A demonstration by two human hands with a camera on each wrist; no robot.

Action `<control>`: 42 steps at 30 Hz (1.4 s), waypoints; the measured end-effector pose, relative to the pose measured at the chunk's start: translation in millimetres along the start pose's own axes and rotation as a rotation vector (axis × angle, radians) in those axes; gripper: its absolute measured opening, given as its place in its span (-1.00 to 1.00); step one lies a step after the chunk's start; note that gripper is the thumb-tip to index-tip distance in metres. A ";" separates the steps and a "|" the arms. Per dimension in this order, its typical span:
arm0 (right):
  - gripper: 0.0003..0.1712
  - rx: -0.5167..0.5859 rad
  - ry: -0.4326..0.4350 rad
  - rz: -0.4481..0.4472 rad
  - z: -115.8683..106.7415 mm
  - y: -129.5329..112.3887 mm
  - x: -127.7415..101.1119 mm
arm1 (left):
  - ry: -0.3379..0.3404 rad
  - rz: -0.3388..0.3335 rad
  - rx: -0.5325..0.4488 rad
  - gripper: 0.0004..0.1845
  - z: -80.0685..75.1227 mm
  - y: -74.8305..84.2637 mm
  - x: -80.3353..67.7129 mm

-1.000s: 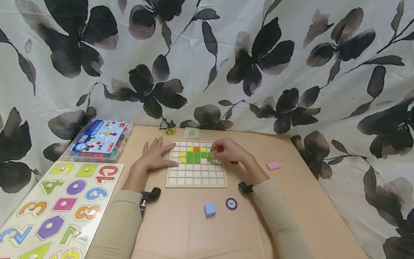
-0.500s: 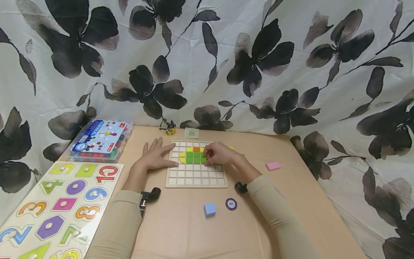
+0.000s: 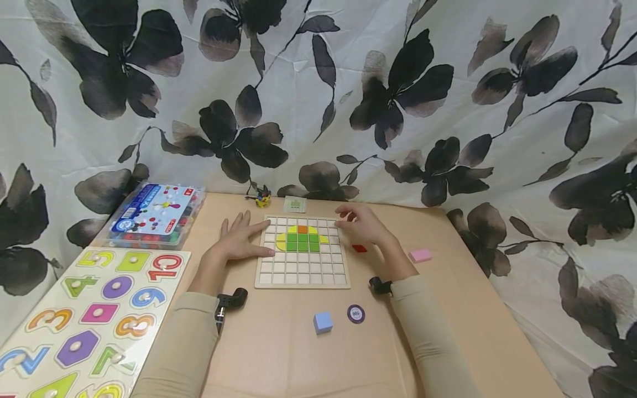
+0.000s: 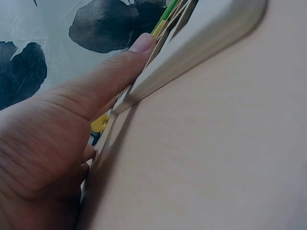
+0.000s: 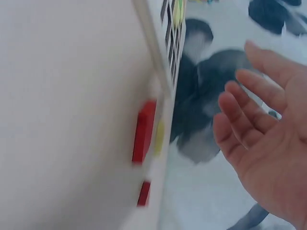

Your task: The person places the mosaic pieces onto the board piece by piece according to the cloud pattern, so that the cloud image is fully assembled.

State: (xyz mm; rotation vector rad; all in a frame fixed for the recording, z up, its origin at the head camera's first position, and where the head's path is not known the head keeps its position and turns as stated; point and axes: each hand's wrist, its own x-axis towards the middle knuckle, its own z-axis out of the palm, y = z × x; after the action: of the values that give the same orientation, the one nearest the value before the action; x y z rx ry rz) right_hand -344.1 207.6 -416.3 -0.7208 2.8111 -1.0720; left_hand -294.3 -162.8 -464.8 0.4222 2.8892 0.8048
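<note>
A white square grid board (image 3: 302,281) lies on the table with green, yellow and orange tiles in its upper cells. Green tiles (image 3: 303,243) form a block, with an orange tile (image 3: 302,229) above and yellow tiles (image 3: 281,241) around it. My left hand (image 3: 241,239) rests at the board's left edge, fingers spread; in the left wrist view its thumb (image 4: 110,72) touches the rim. My right hand (image 3: 365,225) hovers over the board's upper right corner, holding nothing visible. The right wrist view shows its fingers (image 5: 242,115) loosely bent.
Red pieces (image 5: 144,132) and a yellow piece (image 5: 159,137) lie right of the board, partly hidden by my right hand in the head view. Nearby are a pattern card (image 3: 295,204), small figure (image 3: 261,197), blue cube (image 3: 323,322), round chip (image 3: 355,313), pink block (image 3: 420,255), plastic box (image 3: 154,215) and number puzzle (image 3: 94,315).
My right hand carried a green tile left to the block's lower right cell, let it go, then moved back up and right. My left hand stays still.
</note>
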 end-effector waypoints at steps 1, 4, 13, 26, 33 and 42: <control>-0.57 0.011 0.028 0.021 -3.2 4.8 -0.1 | 0.001 0.000 -0.001 0.09 -0.1 -0.1 0.1; -0.56 0.035 0.089 0.099 -9.9 20.0 0.1 | 0.001 0.000 -0.003 0.10 -0.5 -0.7 -0.1; -0.64 0.055 0.010 0.226 -14.2 54.5 5.8 | -0.001 -0.002 -0.016 0.12 -0.5 -0.7 0.3; -0.86 0.086 -0.059 0.169 -12.1 57.3 4.8 | 0.000 -0.008 -0.015 0.13 1.3 -1.3 1.9; -0.83 0.104 -0.074 0.115 -16.3 44.2 2.2 | -0.005 -0.010 -0.009 0.12 1.8 -1.8 1.0; -0.87 0.066 -0.217 -0.014 0.4 5.2 4.9 | -0.007 -0.013 -0.021 0.13 0.9 0.3 1.1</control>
State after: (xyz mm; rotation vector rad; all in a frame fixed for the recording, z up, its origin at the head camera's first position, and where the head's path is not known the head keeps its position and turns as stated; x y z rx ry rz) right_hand -350.5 208.6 -419.4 -0.7988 2.5806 -1.0153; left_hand -295.1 -161.8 -465.4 0.4030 2.8714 0.8299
